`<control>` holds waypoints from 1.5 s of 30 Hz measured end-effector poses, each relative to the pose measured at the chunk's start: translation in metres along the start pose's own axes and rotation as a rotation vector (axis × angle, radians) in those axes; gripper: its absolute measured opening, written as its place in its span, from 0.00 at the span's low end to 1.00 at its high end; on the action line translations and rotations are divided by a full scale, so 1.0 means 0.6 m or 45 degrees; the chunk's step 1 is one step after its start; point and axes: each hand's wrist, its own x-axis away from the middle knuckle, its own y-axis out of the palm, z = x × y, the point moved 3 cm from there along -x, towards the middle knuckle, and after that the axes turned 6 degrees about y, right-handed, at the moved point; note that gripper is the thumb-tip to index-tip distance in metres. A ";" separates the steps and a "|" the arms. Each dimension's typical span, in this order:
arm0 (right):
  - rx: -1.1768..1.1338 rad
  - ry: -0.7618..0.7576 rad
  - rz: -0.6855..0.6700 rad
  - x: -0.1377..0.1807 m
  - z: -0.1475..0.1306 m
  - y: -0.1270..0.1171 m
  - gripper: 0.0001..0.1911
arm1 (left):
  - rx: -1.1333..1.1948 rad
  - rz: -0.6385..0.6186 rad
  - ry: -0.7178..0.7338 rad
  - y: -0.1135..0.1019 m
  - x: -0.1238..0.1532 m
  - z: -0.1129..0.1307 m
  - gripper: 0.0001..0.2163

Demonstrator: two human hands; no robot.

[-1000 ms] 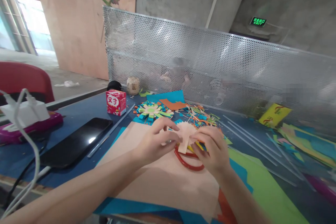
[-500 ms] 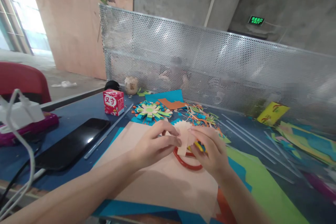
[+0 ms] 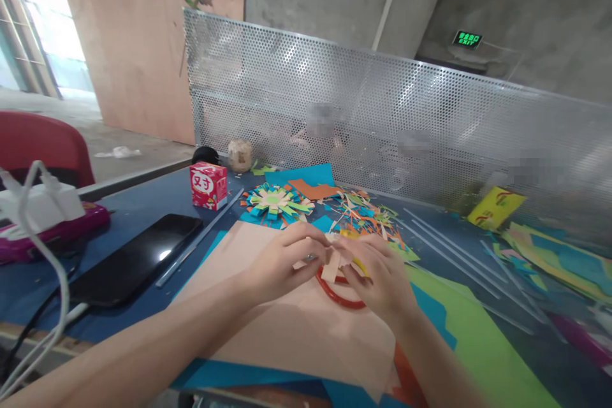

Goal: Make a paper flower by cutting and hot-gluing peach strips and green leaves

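Both hands meet over the middle of a large peach paper sheet (image 3: 287,338). Between the fingertips is a small peach paper piece (image 3: 331,269), mostly covered by the fingers. My left hand (image 3: 291,261) pinches it from the left, fingers curled. On the other side, my right hand (image 3: 380,271) grips it with bent fingers. Just below lies a red loop-shaped handle (image 3: 342,301), resting on the sheet; what it belongs to is partly hidden. Something yellow (image 3: 361,266) shows beside the right fingers. Beyond the hands sits a layered paper flower (image 3: 277,201) in blue, green and peach.
Paper scraps (image 3: 368,213) are heaped behind my right hand. A black phone (image 3: 138,258), a red box (image 3: 208,186) and a white charger (image 3: 41,207) stand left. Clear sticks (image 3: 454,255) and green paper (image 3: 482,338) lie right. A perforated metal screen (image 3: 373,108) borders the table.
My fingers have closed in over the peach piece, and its fringed upper edge, visible before, is now largely covered. The right hand has shifted slightly left. The surrounding things stay put.
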 end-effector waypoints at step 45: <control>-0.484 0.861 -0.013 0.014 0.038 0.035 0.17 | 0.824 0.539 -1.286 0.005 0.019 -0.049 0.11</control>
